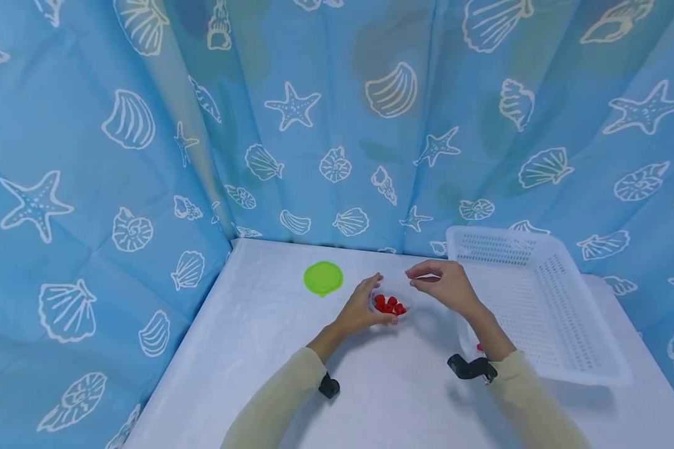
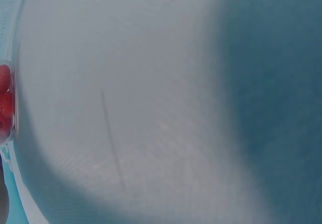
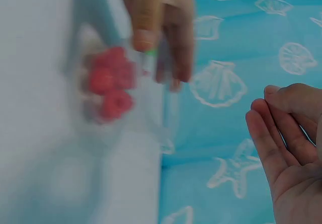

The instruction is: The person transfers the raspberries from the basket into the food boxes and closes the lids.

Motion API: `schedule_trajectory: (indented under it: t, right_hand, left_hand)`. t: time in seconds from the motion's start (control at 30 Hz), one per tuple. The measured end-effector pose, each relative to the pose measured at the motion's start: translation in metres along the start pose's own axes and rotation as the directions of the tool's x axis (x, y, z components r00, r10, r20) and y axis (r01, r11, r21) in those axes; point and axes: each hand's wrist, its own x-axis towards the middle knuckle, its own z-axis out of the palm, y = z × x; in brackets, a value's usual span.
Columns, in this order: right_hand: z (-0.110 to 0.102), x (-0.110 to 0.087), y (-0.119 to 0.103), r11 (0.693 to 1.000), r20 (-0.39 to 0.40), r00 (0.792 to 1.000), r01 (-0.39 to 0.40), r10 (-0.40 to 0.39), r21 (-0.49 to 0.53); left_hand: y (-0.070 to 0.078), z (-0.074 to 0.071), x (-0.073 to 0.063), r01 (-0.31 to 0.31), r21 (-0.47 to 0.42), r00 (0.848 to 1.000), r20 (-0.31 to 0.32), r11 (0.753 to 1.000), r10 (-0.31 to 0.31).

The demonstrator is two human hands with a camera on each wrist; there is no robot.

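Observation:
My left hand grips a small clear plastic bowl, fingers on its far left side and thumb at the near side. Several raspberries lie in the bowl; a few show at the left edge of the left wrist view. Just right of the bowl, my right hand is raised, with its fingertips near the rim. In the right wrist view the right hand's thumb and fingertips come close together, and nothing shows between them. That view has the bowl and raspberries blurred below the left hand.
A bright green round lid lies on the white table, behind and left of the bowl. At the right stands a large white perforated basket, with a small red piece near its left side. A blue seashell curtain hangs behind.

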Motion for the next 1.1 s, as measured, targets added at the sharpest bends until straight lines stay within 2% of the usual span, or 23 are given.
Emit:
schedule_trajectory:
  t: [0.27, 0.47, 0.57, 0.8, 1.1]
  right_hand:
    - [-0.046, 0.001, -0.016, 1.000, -0.087, 0.996, 0.003, -0.004, -0.014]
    - [-0.080, 0.006, -0.015, 0.996, -0.121, 0.992, 0.003, -0.015, -0.092]
    - [-0.092, 0.007, -0.008, 0.987, -0.107, 0.994, -0.032, 0.015, -0.157]
    - [-0.107, -0.002, 0.022, 0.945, 0.008, 0.994, -0.104, 0.112, -0.309]
    - [-0.106, -0.019, 0.068, 0.909, 0.073, 0.967, -0.200, 0.243, -0.366]
  left_hand:
    - [-0.002, 0.001, 0.001, -0.003, 0.003, 1.000, 0.004, 1.000, 0.003]
    - [-0.002, 0.000, 0.001, -0.009, 0.001, 1.000, 0.016, 1.000, 0.009]
    - [-0.002, 0.000, 0.001, -0.012, 0.003, 1.000, 0.014, 1.000, 0.012]
    - [-0.004, -0.001, 0.002, -0.020, 0.010, 1.000, 0.010, 1.000, 0.020]
    - [-0.001, -0.001, 0.001, -0.009, 0.006, 1.000, 0.017, 1.000, 0.009]
